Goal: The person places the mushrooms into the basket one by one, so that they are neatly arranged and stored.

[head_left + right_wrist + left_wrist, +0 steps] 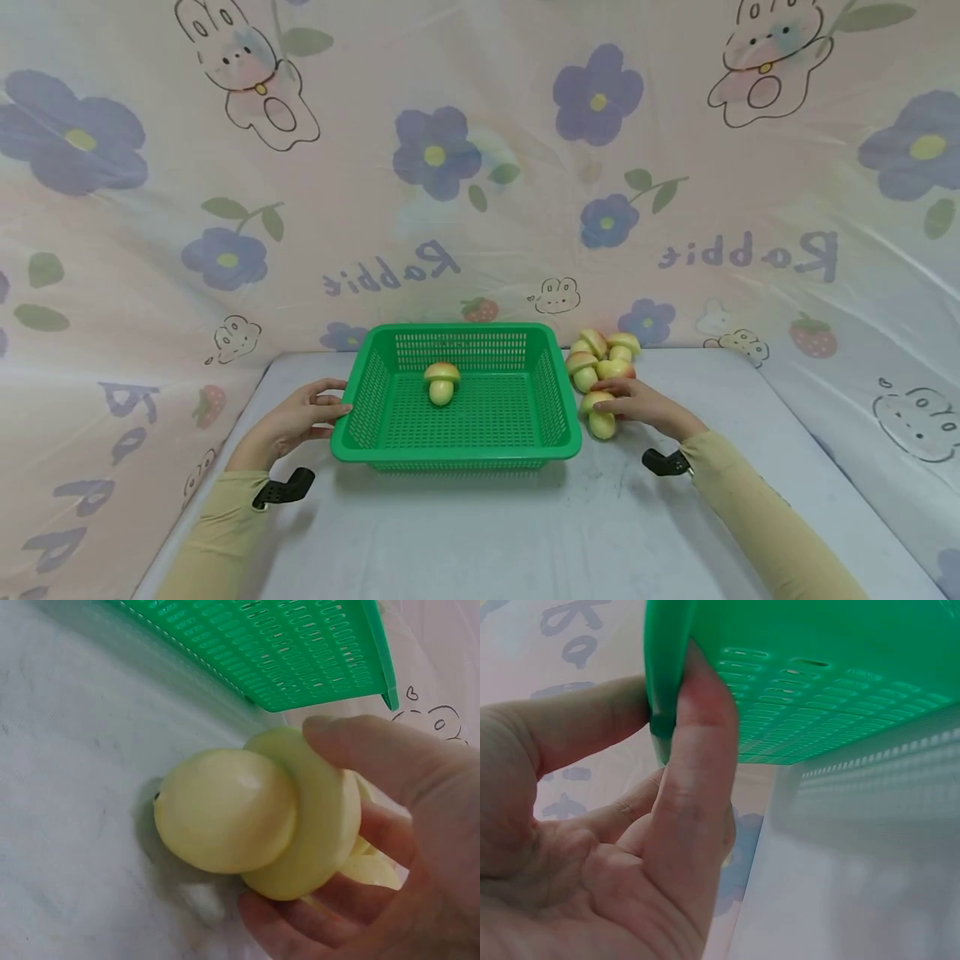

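Note:
A green slotted basket (455,453) stands on the grey table with one mushroom-shaped toy (442,382) upright inside it. My left hand (327,409) grips the basket's left rim (660,690), with the thumb (697,765) on one side and a finger behind it. Right of the basket, my right hand (619,402) holds a pale yellow mushroom toy (600,419) that lies on the table. In the right wrist view, its fingers (375,757) curl round the cap of the mushroom toy (240,817).
A pile of several more mushroom toys (603,353) lies at the basket's back right corner, just beyond my right hand. A floral cloth backdrop (480,167) rises behind and at both sides. The grey table (525,533) extends toward me.

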Demonstrator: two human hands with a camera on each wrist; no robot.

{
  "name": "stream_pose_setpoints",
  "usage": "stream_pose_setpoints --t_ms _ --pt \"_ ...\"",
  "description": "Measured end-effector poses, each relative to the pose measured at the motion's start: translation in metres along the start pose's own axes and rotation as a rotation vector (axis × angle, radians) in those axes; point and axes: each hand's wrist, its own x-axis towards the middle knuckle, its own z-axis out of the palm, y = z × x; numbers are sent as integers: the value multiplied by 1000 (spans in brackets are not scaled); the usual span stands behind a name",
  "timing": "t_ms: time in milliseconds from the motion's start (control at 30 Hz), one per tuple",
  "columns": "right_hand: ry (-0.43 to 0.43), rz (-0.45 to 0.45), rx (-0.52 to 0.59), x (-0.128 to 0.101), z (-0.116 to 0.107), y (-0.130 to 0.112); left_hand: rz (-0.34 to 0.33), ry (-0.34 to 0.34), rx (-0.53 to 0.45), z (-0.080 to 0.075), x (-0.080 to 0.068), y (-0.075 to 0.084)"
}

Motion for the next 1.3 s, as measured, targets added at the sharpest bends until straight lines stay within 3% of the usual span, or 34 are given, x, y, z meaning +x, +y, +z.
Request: stream_pose_setpoints --t_ms 433,833,1300 --pt "-31 -62 22 -9 -7 2 5 3 8 1 -1 0" --pt "-15 -31 63 -22 -18 8 9 -20 -10 -1 0 1" --pt "5 -102 28 -33 -37 -13 9 -34 -12 -3 1 2"
